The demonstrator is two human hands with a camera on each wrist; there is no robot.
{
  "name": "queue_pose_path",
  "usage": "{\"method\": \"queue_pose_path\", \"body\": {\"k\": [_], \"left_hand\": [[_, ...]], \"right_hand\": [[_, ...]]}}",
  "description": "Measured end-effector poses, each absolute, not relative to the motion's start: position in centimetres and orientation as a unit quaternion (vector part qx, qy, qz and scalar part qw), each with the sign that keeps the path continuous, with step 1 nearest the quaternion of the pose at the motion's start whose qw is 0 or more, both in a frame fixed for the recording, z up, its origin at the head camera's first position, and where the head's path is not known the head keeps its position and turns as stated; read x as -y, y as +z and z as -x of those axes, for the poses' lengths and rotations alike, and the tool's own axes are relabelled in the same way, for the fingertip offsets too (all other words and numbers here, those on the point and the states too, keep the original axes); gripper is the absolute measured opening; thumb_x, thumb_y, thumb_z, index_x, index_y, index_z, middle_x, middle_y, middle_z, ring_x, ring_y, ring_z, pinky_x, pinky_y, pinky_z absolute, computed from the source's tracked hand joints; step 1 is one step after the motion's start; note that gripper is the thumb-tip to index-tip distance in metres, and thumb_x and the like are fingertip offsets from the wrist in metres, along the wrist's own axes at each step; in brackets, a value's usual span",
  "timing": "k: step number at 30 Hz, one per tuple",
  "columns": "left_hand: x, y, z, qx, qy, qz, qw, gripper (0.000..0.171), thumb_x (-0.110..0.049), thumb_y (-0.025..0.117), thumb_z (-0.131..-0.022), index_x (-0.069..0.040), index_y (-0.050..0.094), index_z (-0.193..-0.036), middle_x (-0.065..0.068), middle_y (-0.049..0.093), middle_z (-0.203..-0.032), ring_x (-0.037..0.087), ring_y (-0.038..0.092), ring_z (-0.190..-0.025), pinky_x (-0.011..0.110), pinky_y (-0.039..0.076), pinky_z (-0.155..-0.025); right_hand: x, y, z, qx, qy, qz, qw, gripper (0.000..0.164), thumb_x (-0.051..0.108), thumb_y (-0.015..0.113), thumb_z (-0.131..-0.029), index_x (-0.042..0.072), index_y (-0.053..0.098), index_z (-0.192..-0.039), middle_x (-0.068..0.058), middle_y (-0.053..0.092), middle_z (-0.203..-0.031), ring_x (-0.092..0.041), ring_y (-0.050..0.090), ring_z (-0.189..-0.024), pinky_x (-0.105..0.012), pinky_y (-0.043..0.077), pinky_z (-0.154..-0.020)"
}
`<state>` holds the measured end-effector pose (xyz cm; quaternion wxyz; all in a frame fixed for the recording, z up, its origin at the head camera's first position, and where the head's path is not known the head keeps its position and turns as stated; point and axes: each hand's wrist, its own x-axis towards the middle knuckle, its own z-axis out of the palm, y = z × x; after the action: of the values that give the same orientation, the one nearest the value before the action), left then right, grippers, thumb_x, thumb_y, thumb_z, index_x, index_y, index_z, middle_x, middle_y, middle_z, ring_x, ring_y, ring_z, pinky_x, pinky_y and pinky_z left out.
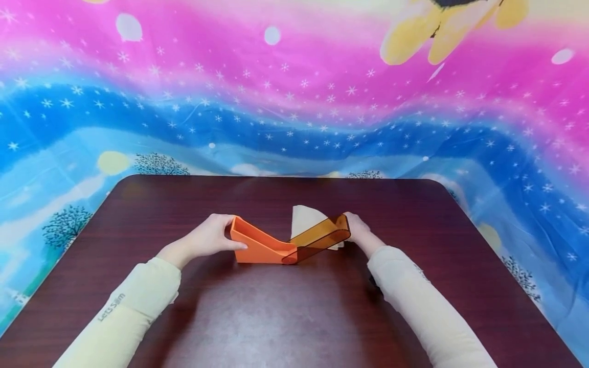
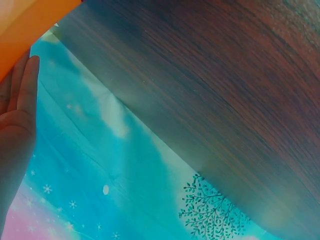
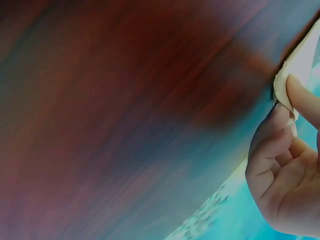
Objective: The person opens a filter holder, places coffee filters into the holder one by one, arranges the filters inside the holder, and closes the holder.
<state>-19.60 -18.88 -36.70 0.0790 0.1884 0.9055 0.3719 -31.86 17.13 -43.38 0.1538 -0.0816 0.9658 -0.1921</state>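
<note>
An orange open-topped box (image 1: 262, 245) stands on the table, its hinged amber see-through lid (image 1: 322, 237) swung out to the right. My left hand (image 1: 209, 236) grips the box's tall left end, thumb on the near face. In the left wrist view, part of the orange box (image 2: 30, 30) shows above the fingers (image 2: 27, 90). My right hand (image 1: 358, 228) is at the lid's far end, partly hidden by it. Behind the lid fans a cream coffee filter paper (image 1: 306, 217). The right wrist view shows thumb and forefinger pinching the edge of this filter paper (image 3: 302, 62).
The dark wooden table (image 1: 221, 317) has rounded far corners. A colourful cloth (image 1: 285, 92) with snowflakes and trees hangs behind it and down its sides. Something small and dark (image 1: 375, 283) shows under the right sleeve (image 1: 414, 296).
</note>
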Motion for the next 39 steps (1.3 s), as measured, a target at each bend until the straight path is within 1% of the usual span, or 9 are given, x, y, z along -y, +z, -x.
{"method": "queue_pose_path", "body": {"k": [1,4,6,8,15,20,26,31,39], "left_hand": [[18.9,-36.7,19.6,-0.906,0.371,-0.189,0.079,0.038,-0.025,0.079,-0.075,-0.011,0.063,-0.107,0.001,0.069,-0.098,0.012,0.062,-0.084,0.032,0.055,-0.080],[18.9,-36.6,19.6,-0.905,0.372,-0.191,0.078,0.038,-0.024,0.078,-0.075,-0.010,0.063,-0.107,0.001,0.069,-0.098,0.012,0.062,-0.084,0.032,0.055,-0.080],[18.8,-36.7,19.6,-0.904,0.374,-0.191,0.078,0.038,-0.024,0.078,-0.075,-0.010,0.063,-0.106,0.001,0.069,-0.098,0.012,0.062,-0.084,0.032,0.055,-0.080],[18.8,-36.7,19.6,-0.903,0.377,-0.189,0.079,0.038,-0.024,0.078,-0.075,-0.010,0.063,-0.107,0.002,0.069,-0.099,0.012,0.062,-0.084,0.033,0.055,-0.080],[18.5,-36.9,19.8,-0.902,0.382,-0.185,0.073,0.039,-0.025,0.078,-0.075,-0.012,0.062,-0.107,0.001,0.068,-0.099,0.013,0.062,-0.085,0.035,0.055,-0.083],[18.7,-37.0,19.9,-0.896,0.392,-0.196,0.073,0.046,-0.026,0.078,-0.075,-0.011,0.059,-0.114,0.002,0.068,-0.103,0.014,0.062,-0.089,0.035,0.054,-0.084],[19.4,-36.6,19.8,-0.886,0.419,-0.191,0.061,0.062,-0.027,0.079,-0.074,-0.009,0.052,-0.128,0.007,0.065,-0.108,0.019,0.064,-0.095,0.033,0.055,-0.083],[19.8,-35.8,19.7,-0.883,0.429,-0.186,0.032,0.051,-0.021,0.079,-0.075,-0.010,0.059,-0.121,0.007,0.067,-0.104,0.020,0.064,-0.095,0.033,0.056,-0.081],[19.7,-34.7,20.0,-0.885,0.417,-0.199,0.055,0.032,-0.020,0.077,-0.076,-0.006,0.064,-0.103,0.008,0.068,-0.096,0.017,0.066,-0.087,0.030,0.057,-0.077]], "right_hand": [[-17.0,-41.5,30.5,-0.965,-0.189,0.038,0.179,0.017,0.022,0.056,-0.088,0.005,0.060,-0.084,-0.011,0.062,-0.083,-0.024,0.056,-0.072,-0.036,0.048,-0.061],[-17.4,-38.6,28.0,-0.962,-0.198,0.035,0.184,0.036,0.008,0.052,-0.090,0.013,0.043,-0.055,0.001,0.039,-0.053,-0.014,0.039,-0.050,-0.025,0.036,-0.049],[-17.7,-37.4,26.8,-0.959,-0.211,0.028,0.185,0.045,0.006,0.054,-0.088,0.017,0.032,-0.050,0.007,0.024,-0.048,-0.010,0.027,-0.045,-0.022,0.028,-0.047],[-17.9,-36.5,26.1,-0.957,-0.223,0.021,0.185,0.048,0.006,0.057,-0.086,0.016,0.030,-0.048,0.009,0.020,-0.046,-0.009,0.023,-0.044,-0.021,0.026,-0.046],[-20.1,-37.3,26.9,-0.947,-0.265,0.069,0.166,0.035,0.016,0.052,-0.093,0.012,0.046,-0.058,0.007,0.030,-0.051,-0.011,0.032,-0.049,-0.025,0.029,-0.049],[-21.4,-37.0,27.4,-0.937,-0.310,0.080,0.139,0.019,0.015,0.056,-0.093,0.001,0.064,-0.083,0.001,0.046,-0.056,-0.014,0.042,-0.054,-0.026,0.035,-0.050],[-23.0,-34.9,27.0,-0.928,-0.347,0.098,0.092,0.019,0.013,0.058,-0.091,-0.003,0.063,-0.099,-0.001,0.054,-0.056,-0.017,0.053,-0.054,-0.027,0.044,-0.048],[-23.9,-32.5,26.5,-0.931,-0.347,0.094,0.063,0.026,0.017,0.057,-0.093,-0.006,0.063,-0.104,-0.003,0.060,-0.061,-0.014,0.057,-0.056,-0.030,0.050,-0.052],[-23.8,-29.5,25.7,-0.941,-0.321,0.103,0.011,0.026,0.019,0.055,-0.094,-0.002,0.064,-0.107,-0.007,0.064,-0.067,-0.014,0.059,-0.059,-0.027,0.051,-0.054]]}}
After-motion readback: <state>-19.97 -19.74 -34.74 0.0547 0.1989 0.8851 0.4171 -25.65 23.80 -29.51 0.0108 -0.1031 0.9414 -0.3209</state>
